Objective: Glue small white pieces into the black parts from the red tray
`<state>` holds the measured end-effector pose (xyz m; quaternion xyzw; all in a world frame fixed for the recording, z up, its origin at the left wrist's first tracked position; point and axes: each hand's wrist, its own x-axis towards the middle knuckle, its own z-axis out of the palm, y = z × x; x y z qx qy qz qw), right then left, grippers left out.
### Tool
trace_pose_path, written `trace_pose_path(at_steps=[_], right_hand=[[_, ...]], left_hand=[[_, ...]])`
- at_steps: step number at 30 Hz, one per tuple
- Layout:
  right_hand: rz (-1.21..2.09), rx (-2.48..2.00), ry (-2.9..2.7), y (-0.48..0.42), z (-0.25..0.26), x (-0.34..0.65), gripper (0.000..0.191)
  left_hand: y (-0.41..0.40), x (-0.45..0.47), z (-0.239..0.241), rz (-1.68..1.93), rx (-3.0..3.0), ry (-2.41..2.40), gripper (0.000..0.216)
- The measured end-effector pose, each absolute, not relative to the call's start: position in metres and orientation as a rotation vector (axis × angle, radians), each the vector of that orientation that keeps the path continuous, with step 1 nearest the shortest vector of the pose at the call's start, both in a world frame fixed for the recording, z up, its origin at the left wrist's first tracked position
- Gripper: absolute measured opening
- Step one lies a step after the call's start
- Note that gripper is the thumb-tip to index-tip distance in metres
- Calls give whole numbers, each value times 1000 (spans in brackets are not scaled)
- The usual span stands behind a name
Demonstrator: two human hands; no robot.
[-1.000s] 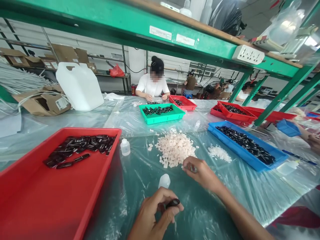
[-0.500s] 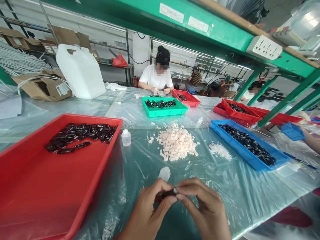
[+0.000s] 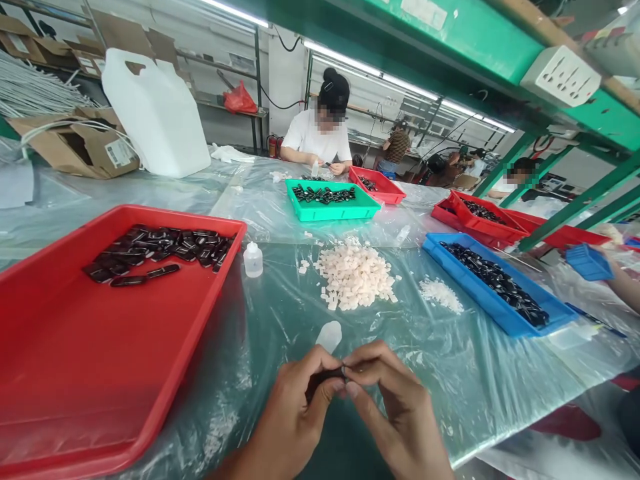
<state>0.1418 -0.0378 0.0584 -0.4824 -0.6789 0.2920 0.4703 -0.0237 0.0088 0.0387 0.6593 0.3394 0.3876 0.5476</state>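
Low in the head view, my left hand [image 3: 297,403] is closed around a small black plastic piece [image 3: 325,377], mostly covered by the thumb and fingers. My right hand [image 3: 397,400] pinches at the right end of that piece, its fingertips meeting those of my left hand. Whether a small white bit is still between the right fingertips is hidden. Just beyond my hands lies a flat translucent white piece [image 3: 329,336]. Farther off is a heap of small cream-coloured pieces [image 3: 356,275], with a smaller pile of white bits [image 3: 440,295] to its right.
A large red tray [image 3: 115,353] with black pieces stands left, a small squeeze bottle [image 3: 253,260] beside it. Blue tray [image 3: 500,313] is right, green tray [image 3: 333,213] ahead. A co-worker [image 3: 320,137] sits opposite. A green overhead beam [image 3: 465,40] crosses above.
The white bit seen at my right fingertips no longer shows. Both hands have shifted slightly up and left, still together at the black piece. The camera view has tilted a little.
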Motion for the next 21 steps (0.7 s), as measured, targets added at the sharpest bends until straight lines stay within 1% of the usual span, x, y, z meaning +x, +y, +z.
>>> trace_pose_path(at_steps=[4, 8, 11, 17, 21], right_hand=[[701, -1236, -1772, -17, 62, 178, 14], [508, -1447, -1810, 21, 49, 235, 23], [485, -1539, -1956, 46, 37, 259, 24], [504, -1562, -2077, 68, 33, 264, 18], [532, -1503, -1957, 45, 47, 242, 19]], left_hand=[[6, -25, 47, 845, 1624, 786, 23], [-2, -22, 54, 760, 1592, 855, 23], [-4, -20, 57, 737, 1553, 876, 27], [2, -22, 56, 753, 1482, 842, 24], [0, -23, 54, 770, 1459, 797, 20]])
